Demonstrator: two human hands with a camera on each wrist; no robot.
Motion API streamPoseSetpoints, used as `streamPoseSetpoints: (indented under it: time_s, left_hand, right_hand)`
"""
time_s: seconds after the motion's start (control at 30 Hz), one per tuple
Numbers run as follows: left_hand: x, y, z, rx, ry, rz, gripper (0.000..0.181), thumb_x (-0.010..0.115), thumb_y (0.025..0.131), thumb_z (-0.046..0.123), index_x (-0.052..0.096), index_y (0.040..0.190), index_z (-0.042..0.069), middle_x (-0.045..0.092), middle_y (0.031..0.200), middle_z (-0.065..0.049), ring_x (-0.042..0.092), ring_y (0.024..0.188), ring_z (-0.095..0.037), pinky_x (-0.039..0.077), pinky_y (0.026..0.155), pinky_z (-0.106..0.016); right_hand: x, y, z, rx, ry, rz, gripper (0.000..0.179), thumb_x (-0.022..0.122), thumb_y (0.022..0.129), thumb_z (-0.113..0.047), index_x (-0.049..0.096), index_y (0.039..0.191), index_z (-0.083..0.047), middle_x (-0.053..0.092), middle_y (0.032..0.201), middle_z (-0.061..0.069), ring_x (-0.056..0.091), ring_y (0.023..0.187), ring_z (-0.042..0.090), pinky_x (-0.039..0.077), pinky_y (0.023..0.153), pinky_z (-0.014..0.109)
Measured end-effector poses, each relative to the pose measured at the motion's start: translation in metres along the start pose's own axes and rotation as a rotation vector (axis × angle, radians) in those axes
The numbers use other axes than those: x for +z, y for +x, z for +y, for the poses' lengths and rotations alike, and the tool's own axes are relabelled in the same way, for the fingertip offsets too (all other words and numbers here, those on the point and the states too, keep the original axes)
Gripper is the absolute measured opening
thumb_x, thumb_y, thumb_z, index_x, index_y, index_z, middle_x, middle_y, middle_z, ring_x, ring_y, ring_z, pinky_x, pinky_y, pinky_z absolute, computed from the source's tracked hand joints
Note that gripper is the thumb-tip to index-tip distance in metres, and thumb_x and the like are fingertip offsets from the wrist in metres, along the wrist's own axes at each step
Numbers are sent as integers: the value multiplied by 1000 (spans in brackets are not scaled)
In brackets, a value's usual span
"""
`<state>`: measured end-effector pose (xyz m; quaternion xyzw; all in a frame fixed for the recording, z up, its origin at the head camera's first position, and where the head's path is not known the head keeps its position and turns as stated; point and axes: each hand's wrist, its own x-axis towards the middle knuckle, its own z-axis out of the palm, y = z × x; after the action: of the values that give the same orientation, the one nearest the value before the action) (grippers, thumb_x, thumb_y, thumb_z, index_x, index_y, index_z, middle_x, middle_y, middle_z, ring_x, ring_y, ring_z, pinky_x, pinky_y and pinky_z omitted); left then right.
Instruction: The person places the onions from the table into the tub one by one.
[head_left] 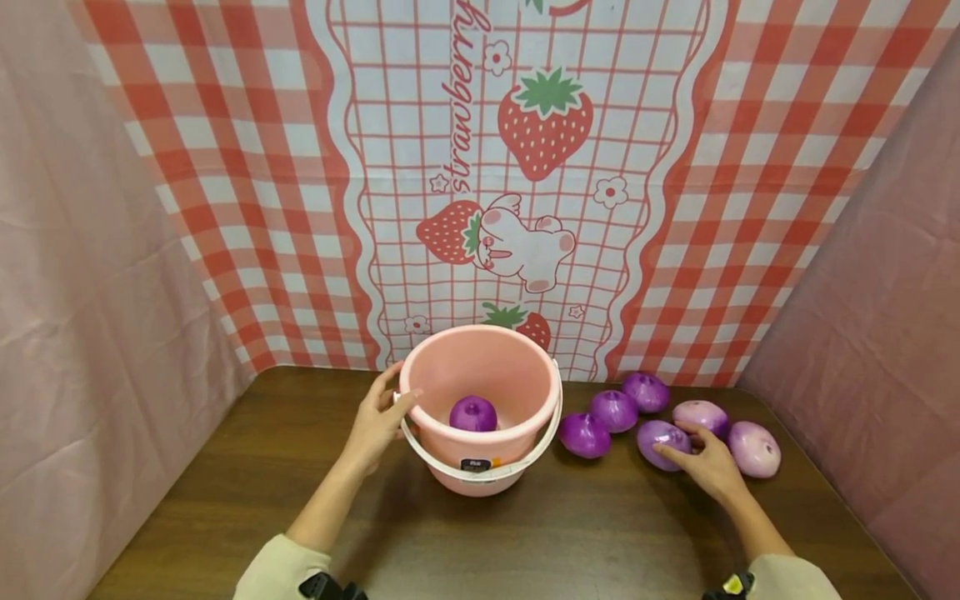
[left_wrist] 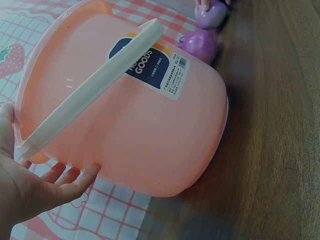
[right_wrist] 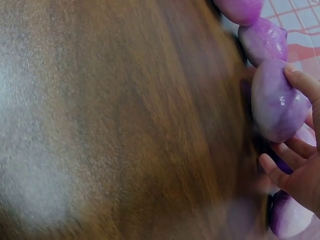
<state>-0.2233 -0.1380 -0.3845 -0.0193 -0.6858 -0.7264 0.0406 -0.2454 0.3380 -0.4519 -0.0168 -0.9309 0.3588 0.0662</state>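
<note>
A pink bucket (head_left: 448, 364) stands upright on the table, its white handle (head_left: 536, 450) lowered across the front. Inside it lies a purple onion (head_left: 473, 415). My left hand (head_left: 375, 425) holds the bucket's left rim, thumb at the edge and fingers against the outer wall (left_wrist: 145, 145). To the right, my right hand (head_left: 711, 468) grips a pale purple onion (head_left: 660, 442), thumb on one side and fingers on the other. In the right wrist view this onion (right_wrist: 277, 102) sits between thumb and fingers, among its neighbours.
Three darker purple onions (head_left: 585, 436) run in a slanting row right of the bucket. Two paler onions (head_left: 754, 450) lie beside and behind my right hand. A checked strawberry cloth (head_left: 675, 208) hangs at the back, and pink cloth (head_left: 112, 292) flanks the brown wooden table (head_left: 570, 533).
</note>
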Motion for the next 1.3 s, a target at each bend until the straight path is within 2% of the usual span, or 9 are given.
streamPoseSetpoints:
  time_s: [0.13, 0.3, 0.6, 0.83, 1.0, 1.03, 1.13, 1.2, 1.3]
  left_hand:
    - [0, 0, 0, -3, -3, 0, 58, 58, 91, 11, 34, 143, 20, 52, 117, -27, 62, 75, -10, 60, 68, -34]
    - [0, 0, 0, -5, -9, -8, 58, 58, 92, 12, 34, 144, 21, 52, 120, -27, 62, 76, -10, 60, 69, -34]
    - [0, 1, 0, -6, -3, -5, 58, 58, 92, 13, 34, 144, 21, 53, 118, -23, 63, 78, -11, 60, 69, -34]
    - [-1, 1, 0, -7, 4, -3, 58, 58, 92, 13, 33, 144, 21, 52, 117, -25, 62, 77, -10, 60, 68, -34]
    - [-1, 1, 0, -7, 6, -1, 58, 58, 92, 13, 33, 144, 21, 52, 118, -25, 62, 76, -10, 60, 68, -34]
    - [-1, 1, 0, -7, 6, 0, 58, 58, 92, 13, 33, 144, 21, 52, 118, -25, 62, 76, -10, 60, 68, -34]
    - [-1, 1, 0, -5, 9, 1, 58, 58, 92, 14, 34, 144, 21, 52, 119, -25, 62, 77, -10, 60, 68, -34]
    - [-1, 1, 0, -4, 12, 1, 58, 58, 92, 14, 34, 144, 21, 52, 119, -24, 62, 77, -10, 60, 68, -34]
    - [-1, 1, 0, -5, 15, 2, 58, 58, 92, 15, 34, 144, 21, 52, 119, -24, 62, 77, -10, 60, 68, -34]
  right_hand:
    - [-3, 0, -1, 12, 27, -2, 73, 68, 84, -39, 42, 131, 10, 50, 122, 37, 53, 106, 41, 46, 73, 21]
    - [-7, 0, -1, 27, 40, -1, 76, 67, 84, -40, 40, 130, 13, 48, 123, 37, 51, 107, 42, 44, 71, 18]
    - [-13, 1, -1, 15, 56, -3, 72, 65, 86, -40, 39, 135, 7, 44, 132, 34, 50, 112, 42, 41, 68, 9]
    - [-15, 2, -5, 36, 57, -15, 77, 63, 86, -44, 37, 136, 8, 44, 132, 34, 48, 115, 43, 43, 71, 11]
    - [-17, 2, -8, 39, 48, -19, 79, 62, 86, -46, 35, 135, 10, 42, 132, 38, 45, 117, 46, 49, 86, 34]
    - [-17, 2, -8, 37, 49, -16, 79, 63, 86, -46, 36, 135, 10, 42, 131, 38, 45, 117, 47, 49, 86, 35]
    - [-17, 3, -10, 18, 64, -1, 75, 64, 86, -44, 39, 133, 9, 43, 130, 38, 46, 118, 47, 49, 80, 20]
    - [-17, 4, -11, -6, 77, 15, 70, 65, 86, -42, 42, 132, 6, 45, 130, 36, 48, 117, 43, 43, 74, 8]
    - [-16, 5, -12, -50, 87, 44, 63, 66, 85, -39, 47, 130, 1, 50, 129, 29, 56, 106, 16, 38, 70, 0]
